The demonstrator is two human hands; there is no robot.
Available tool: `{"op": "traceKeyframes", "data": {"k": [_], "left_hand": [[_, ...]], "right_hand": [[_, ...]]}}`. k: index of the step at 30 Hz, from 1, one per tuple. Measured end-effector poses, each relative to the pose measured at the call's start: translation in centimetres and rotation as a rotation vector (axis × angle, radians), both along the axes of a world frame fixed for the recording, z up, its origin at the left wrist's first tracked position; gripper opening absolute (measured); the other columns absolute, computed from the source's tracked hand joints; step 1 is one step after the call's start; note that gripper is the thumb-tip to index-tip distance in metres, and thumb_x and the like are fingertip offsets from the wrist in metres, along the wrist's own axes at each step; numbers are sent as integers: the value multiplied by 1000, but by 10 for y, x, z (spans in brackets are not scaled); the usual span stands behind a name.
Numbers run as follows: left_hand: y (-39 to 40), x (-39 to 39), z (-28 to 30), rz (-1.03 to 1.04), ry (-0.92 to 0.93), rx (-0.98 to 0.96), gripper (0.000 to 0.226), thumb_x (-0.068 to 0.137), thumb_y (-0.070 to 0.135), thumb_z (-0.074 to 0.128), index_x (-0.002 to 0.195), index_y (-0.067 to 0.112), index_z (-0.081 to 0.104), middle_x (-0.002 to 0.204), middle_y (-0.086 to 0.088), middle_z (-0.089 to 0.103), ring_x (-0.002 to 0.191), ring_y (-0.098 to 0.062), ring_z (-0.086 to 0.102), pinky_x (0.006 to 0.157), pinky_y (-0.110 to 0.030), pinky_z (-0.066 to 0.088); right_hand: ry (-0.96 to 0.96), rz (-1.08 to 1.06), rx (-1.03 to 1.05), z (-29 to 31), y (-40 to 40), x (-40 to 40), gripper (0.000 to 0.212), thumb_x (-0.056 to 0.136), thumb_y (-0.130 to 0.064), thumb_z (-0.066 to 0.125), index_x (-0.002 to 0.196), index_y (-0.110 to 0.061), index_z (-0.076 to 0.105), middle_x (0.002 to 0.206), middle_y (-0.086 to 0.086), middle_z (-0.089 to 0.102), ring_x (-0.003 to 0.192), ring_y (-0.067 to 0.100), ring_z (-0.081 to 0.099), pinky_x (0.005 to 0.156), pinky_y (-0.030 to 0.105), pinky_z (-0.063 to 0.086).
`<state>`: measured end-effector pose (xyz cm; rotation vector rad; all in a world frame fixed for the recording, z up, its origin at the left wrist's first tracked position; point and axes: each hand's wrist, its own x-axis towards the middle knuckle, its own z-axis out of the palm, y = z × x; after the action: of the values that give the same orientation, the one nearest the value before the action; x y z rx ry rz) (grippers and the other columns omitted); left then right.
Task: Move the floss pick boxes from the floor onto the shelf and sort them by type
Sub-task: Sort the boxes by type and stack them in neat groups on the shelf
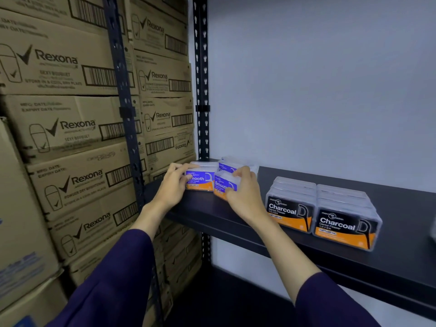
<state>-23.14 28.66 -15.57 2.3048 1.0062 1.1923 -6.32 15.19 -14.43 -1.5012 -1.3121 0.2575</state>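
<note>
Purple "Smooth" floss pick boxes stand at the left end of the dark shelf [389,260]. My left hand [173,185] grips the left Smooth box [201,179] by its left side. My right hand [243,187] holds the front Smooth box [221,185] from the right. A third Smooth box [226,165] sits behind them. To the right, black "Charcoal" floss pick boxes stand in two rows, the left row [291,208] and the right row [346,223], labels facing me.
Stacked Rexona cardboard cartons [70,128] fill the neighbouring rack on the left. Dark slotted uprights [201,90] frame the shelf's left end. A white wall [330,79] backs the shelf. A lower dark shelf [224,298] lies below.
</note>
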Motion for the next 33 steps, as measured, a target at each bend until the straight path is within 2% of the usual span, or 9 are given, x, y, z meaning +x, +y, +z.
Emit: {"op": "traceKeyframes", "data": {"k": [5,11,16,19,22,25,28,30,33], "left_hand": [[-8,-6,5,-71,-106,-70,13,97,26,53,108,27,62,108,7,53,104,-12,59,81,-12,44],[-15,-11,6,-142,-154,-177,21,92,39,57,102,20,58,115,2,63,97,-6,65,73,-16,51],[-12,-12,10,-70,-75,-114,22,91,46,55,106,30,56,120,4,52,109,-9,56,89,-27,47],[-8,-5,25,-45,-97,-7,26,95,43,53,115,29,57,125,5,48,118,-8,49,99,-29,40],[0,9,50,-19,80,70,23,96,28,54,116,19,62,123,4,52,113,-7,48,95,-22,34],[23,27,71,-44,370,12,27,94,23,58,121,20,62,131,-2,55,122,-17,50,105,-37,39],[41,42,86,-62,671,-170,35,94,21,59,129,19,57,135,4,53,124,-16,49,108,-40,38],[48,49,91,-77,764,-296,36,92,19,62,128,17,56,132,1,56,120,-18,53,106,-42,41],[53,56,94,-104,790,-278,31,90,14,64,121,16,63,124,-1,62,115,-18,56,102,-40,44]], "right_hand": [[57,93,-17,-2,0,2,31,86,-3,56,107,-22,42,123,5,47,110,14,47,68,16,42],[140,188,-57,-5,0,2,33,87,-2,57,110,-22,42,126,7,49,112,17,54,64,17,44],[166,212,-67,-5,0,3,44,87,-2,59,115,-23,33,118,5,51,95,5,55,54,3,41],[227,216,-54,-6,1,3,55,85,-3,64,120,-24,28,121,2,50,97,4,55,65,7,46],[277,202,-76,-7,2,4,65,82,-5,69,130,-21,27,127,2,47,110,11,54,73,14,49],[281,193,-104,-10,5,5,75,80,-8,73,136,-21,24,130,3,46,115,14,53,83,23,53],[297,183,-116,-12,10,7,81,77,-10,76,138,-21,23,132,3,45,116,15,53,94,33,53],[305,178,-113,-13,12,9,84,75,-10,77,139,-21,23,132,4,45,117,15,53,96,36,52],[304,172,-113,-15,15,10,89,74,-11,78,142,-20,21,135,3,42,119,15,51,99,37,50]]}}
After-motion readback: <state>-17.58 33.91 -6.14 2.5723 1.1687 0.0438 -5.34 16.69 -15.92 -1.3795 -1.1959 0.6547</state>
